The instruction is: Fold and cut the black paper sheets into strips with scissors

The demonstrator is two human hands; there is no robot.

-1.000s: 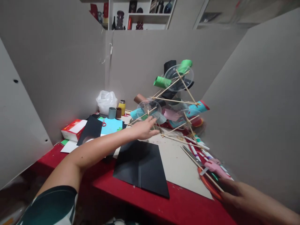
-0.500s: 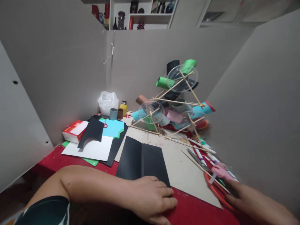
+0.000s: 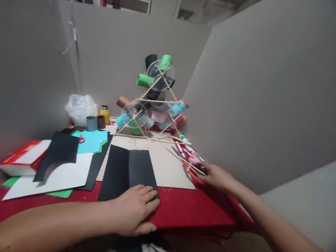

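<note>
My left hand (image 3: pixel 135 210) lies flat, fingers stretched out, on the near edge of a folded black paper sheet (image 3: pixel 127 171) that rests on a beige board (image 3: pixel 162 164) on the red table (image 3: pixel 189 210). My right hand (image 3: pixel 214 175) reaches to the table's right side, its fingers at orange-handled scissors (image 3: pixel 193 172) among markers and wooden sticks (image 3: pixel 181 159). Whether it grips the scissors is unclear. Behind stands a model of wooden skewers, clear cups and coloured paper rolls (image 3: pixel 153 101).
On the left lie white, black, blue and green paper sheets (image 3: pixel 65 164), a red-and-white box (image 3: pixel 23 161), small red scissors (image 3: pixel 81 140), two small cups (image 3: pixel 96 122), a yellow bottle (image 3: pixel 105 113) and a plastic bag (image 3: pixel 80 106). Grey partition walls (image 3: pixel 262 87) enclose the table.
My left hand has pulled back from the skewer model to the near edge of the black sheet. My right hand stayed at the orange scissors. The view swung right and tilted down.
</note>
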